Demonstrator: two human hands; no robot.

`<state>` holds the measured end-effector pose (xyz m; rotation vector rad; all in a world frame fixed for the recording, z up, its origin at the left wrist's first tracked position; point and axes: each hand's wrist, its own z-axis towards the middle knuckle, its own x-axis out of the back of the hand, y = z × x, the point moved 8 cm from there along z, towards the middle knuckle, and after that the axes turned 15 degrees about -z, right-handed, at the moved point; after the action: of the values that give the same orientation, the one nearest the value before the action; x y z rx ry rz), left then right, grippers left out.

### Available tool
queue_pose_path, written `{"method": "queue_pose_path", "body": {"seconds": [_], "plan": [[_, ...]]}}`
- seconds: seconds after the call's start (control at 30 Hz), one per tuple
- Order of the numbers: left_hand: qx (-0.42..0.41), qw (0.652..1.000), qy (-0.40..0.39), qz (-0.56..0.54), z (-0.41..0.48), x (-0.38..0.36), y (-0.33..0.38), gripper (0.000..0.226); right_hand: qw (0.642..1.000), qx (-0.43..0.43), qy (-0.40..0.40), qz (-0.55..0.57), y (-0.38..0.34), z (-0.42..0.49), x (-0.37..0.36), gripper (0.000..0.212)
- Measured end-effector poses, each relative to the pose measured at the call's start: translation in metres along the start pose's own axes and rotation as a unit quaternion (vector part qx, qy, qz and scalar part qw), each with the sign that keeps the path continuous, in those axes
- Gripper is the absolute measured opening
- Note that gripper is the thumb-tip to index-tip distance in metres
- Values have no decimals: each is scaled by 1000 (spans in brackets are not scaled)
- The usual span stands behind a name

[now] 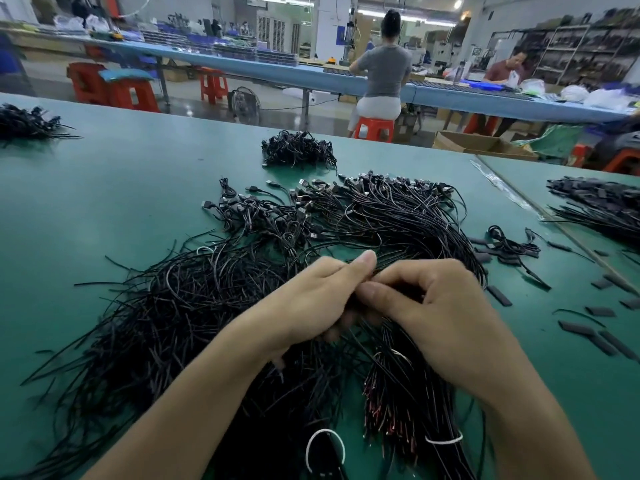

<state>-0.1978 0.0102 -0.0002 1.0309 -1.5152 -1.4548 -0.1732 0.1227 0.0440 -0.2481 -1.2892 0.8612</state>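
A big loose heap of thin black USB cables (194, 306) covers the green table (104, 188) in front of me. My left hand (311, 303) and my right hand (436, 313) meet over the heap's middle. Both have curled fingers, and the thumbs and forefingers pinch thin black cables where the two hands touch. A bundle of cables tied with a white band (445, 439) runs from under my right hand toward me. The USB plug ends (346, 192) lie at the heap's far side. What the fingers enclose underneath is hidden.
A small cable pile (299, 148) sits further back, another pile (24, 121) at far left, another (599, 209) at right. Short black sleeve pieces (588, 336) lie scattered to the right. Across the aisle a seated person (382, 71) works at a long blue bench.
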Motion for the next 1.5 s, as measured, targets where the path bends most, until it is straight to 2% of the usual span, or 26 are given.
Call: {"method": "queue_pose_path", "body": {"seconds": [0.07, 0.13, 0.23, 0.3, 0.43, 0.53, 0.6, 0.7, 0.83, 0.93, 1.03, 1.13, 1.23, 1.3, 1.33, 1.5], "plan": [[43, 998, -49, -3, -3, -6, -6, 73, 998, -4, 53, 28, 4, 1, 9, 8], [55, 993, -85, -59, -7, -7, -4, 69, 993, -5, 75, 94, 4, 2, 9, 8], [61, 969, -149, -188, -13, -11, 3, 61, 970, -12, 37, 241, 1, 5, -3, 10], [57, 961, -163, -217, -15, -13, 5, 59, 966, -16, 19, 256, 0, 5, -8, 7], [44, 979, -105, -171, -11, -11, 5, 61, 978, -9, 52, 202, 0, 5, -3, 9], [-19, 998, -12, -63, -3, -2, 9, 65, 984, 1, 86, 157, 2, 7, 0, 19], [-48, 998, 28, -35, -2, 1, 12, 67, 985, 0, 87, 147, 2, 7, -1, 20], [-31, 992, 27, -119, -2, -3, 10, 67, 984, 12, 104, 143, -1, 6, 0, 16], [43, 961, -59, -267, -8, -22, 4, 66, 979, 41, 167, 105, -9, 3, 7, 17], [72, 957, -53, -277, -5, -21, -6, 59, 977, 24, 196, 76, -7, 1, 10, 16], [50, 973, 20, -223, 1, -3, -12, 59, 978, -20, 193, 75, 2, 2, 7, 8], [2, 953, 98, -286, 4, 25, -8, 51, 982, -107, 143, 55, 19, 4, -6, 24], [-55, 920, 155, -355, 3, 49, -1, 49, 989, -131, -25, -67, 24, 4, -43, 18], [-81, 911, 172, -365, 2, 55, 2, 55, 975, -118, -131, -132, 23, -1, -72, 15], [-90, 911, 178, -362, 2, 56, 3, 56, 971, -113, -159, -141, 22, -4, -82, 16], [-137, 904, 201, -352, -2, 54, 12, 55, 961, -85, -165, -207, 9, -6, -106, 27]]}}
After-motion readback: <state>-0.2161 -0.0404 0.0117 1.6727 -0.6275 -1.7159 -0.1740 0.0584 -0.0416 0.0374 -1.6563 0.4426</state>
